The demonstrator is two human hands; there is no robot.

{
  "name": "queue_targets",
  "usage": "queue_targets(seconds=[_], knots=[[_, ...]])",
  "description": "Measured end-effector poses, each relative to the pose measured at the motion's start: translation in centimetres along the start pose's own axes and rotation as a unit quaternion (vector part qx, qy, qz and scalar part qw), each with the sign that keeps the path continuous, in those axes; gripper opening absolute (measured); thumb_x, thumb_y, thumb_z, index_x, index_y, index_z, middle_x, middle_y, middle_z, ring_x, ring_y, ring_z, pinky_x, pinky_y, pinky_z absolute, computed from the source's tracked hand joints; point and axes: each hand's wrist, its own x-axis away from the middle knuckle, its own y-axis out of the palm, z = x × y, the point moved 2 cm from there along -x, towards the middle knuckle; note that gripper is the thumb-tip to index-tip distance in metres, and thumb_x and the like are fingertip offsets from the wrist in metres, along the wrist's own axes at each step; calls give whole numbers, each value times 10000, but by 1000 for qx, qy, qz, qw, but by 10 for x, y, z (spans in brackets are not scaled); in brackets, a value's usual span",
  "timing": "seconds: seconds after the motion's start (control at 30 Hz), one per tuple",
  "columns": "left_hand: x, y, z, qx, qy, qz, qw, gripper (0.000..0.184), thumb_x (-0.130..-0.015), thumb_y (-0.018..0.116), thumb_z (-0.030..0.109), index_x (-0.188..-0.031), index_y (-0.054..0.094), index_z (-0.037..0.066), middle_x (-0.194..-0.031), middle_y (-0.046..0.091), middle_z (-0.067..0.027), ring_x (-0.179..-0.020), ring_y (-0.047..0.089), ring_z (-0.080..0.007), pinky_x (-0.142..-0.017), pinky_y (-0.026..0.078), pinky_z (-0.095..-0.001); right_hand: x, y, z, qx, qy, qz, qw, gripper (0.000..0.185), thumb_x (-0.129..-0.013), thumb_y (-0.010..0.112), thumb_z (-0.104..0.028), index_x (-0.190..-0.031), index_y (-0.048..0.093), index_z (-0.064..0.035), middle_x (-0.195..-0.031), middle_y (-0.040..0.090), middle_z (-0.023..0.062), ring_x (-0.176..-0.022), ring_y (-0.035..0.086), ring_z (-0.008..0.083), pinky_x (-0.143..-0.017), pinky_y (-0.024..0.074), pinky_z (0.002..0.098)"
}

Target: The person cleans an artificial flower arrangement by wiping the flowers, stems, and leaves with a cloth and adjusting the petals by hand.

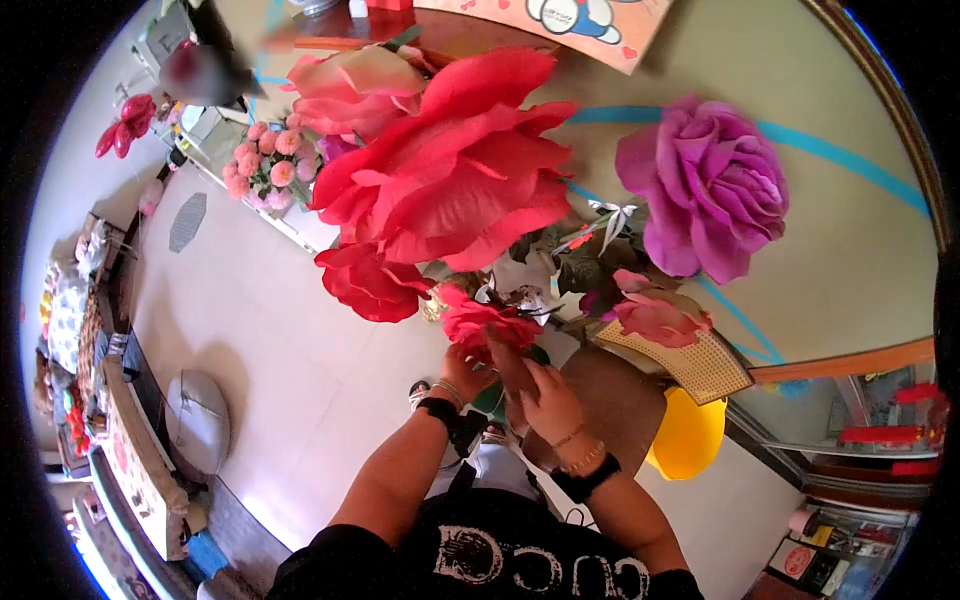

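Head view, small red rose (490, 320), ruffled, layered

Three red fabric-petalled roses (450, 190) counted. Two pink layered roses (350, 95) seen. One big purple ruffled rose (715, 190) shown. Round peach-pink pompom flowers (284, 174): more than six counted, exact number hidden by overlap. Two bare hands seen: left hand (468, 372), right hand (553, 405). Two black wristbands (586, 481) worn. One grey rounded pouf (200, 425) counted.

The pale floor (290, 330) carries a rounded grey pouf (198, 425) and, nearer the middle, a sandalled foot (419, 393).
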Motion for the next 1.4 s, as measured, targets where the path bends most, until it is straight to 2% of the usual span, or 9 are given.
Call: queue_targets(seconds=[0.27, 0.37, 0.53, 0.6, 0.67, 0.77, 0.87, 1.27, 1.4], knots=[[18, 5, 9, -25, 14, -47, 998, 322, -829, 352, 372, -1046, 496, 183, -1072, 494, -38, -1053, 433, -274, -899, 310, -453, 23, 31, 32, 79, 40, -353, 931, 381, -749, 500, -158, -1126, 492, -98, -1032, 517, 175, -907, 527, 345, -772, 433, 413], [14, -10, 7, -41, 8, -34, 999, 332, -829, 341, 372, -1047, 492, 172, -1061, 492, -43, -1021, 444, -270, -894, 315, -448, 35, 11, 29, -30, -43, -34, 998, 457, -752, 539, -167, -1195, 427, -172, -1090, 473, 161, -888, 528, 373, -750, 457, 421], [17, 0, -2, -47, 1, -13, 999, 343, -825, 343, 366, -1035, 490, 139, -1046, 496, -55, -1001, 456, -266, -868, 339, -450, 12, 15, 24, 0, 24, 3, 1000, 383, -758, 519, -168, -1136, 478, -119, -992, 528, 155, -873, 537, 338, -718, 457, 410], [26, 10, 0, -70, 9, -22, 997, 340, -824, 347, 361, -1032, 490, 132, -1056, 495, -56, -1015, 454, -265, -865, 342, -447, 18, 51, 54, 147, -6, -268, 952, 381, -768, 509, -206, -1136, 474, -115, -976, 536, 160, -881, 539, 336, -722, 454, 420], [30, 13, 5, -89, 20, -25, 996, 338, -824, 352, 355, -1030, 489, 125, -1066, 494, -57, -1030, 452, -264, -863, 346, -445, 39, 48, 59, 79, -25, -277, 957, 405, -754, 532, -200, -1144, 469, -108, -998, 543, 170, -897, 537, 344, -749, 449, 413], [25, 6, 6, -79, 23, -40, 996, 347, -822, 366, 340, -1061, 472, 112, -1114, 485, -56, -1055, 451, -266, -884, 336, -441, 69, 37, 88, -62, -69, -117, 989, 424, -755, 547, -201, -1155, 462, -89, -1041, 540, 180, -914, 537, 350, -776, 445, 393], [28, 5, 2, -66, 20, 17, 997, 356, -823, 369, 338, -1083, 456, 112, -1153, 472, -58, -1067, 448, -270, -895, 331, -444, 81, 0, 89, -50, 135, -128, 981, 430, -760, 558, -203, -1156, 462, -66, -1060, 536, 189, -928, 536, 353, -798, 439, 379], [88, -1, 12, -92, 50, -50, 993, 474, -820, 366, 320, -1228, 385, 78, -1265, 401, -105, -1159, 388, -281, -950, 308, -433, 16, -71, 50, -225, 60, 100, 967, 402, -753, 580, -138, -1128, 476, -37, -1051, 545, 180, -966, 531, 327, -821, 423, 357], [105, -16, 21, -64, 61, -32, 996, 447, -837, 327, 282, -1220, 383, 58, -1256, 411, -138, -1158, 391, -293, -959, 308, -453, -19, -76, 61, -6, -54, 240, 969, 408, -755, 563, -144, -1143, 458, -70, -1014, 534, 162, -889, 541, 344, -751, 453, 396]])
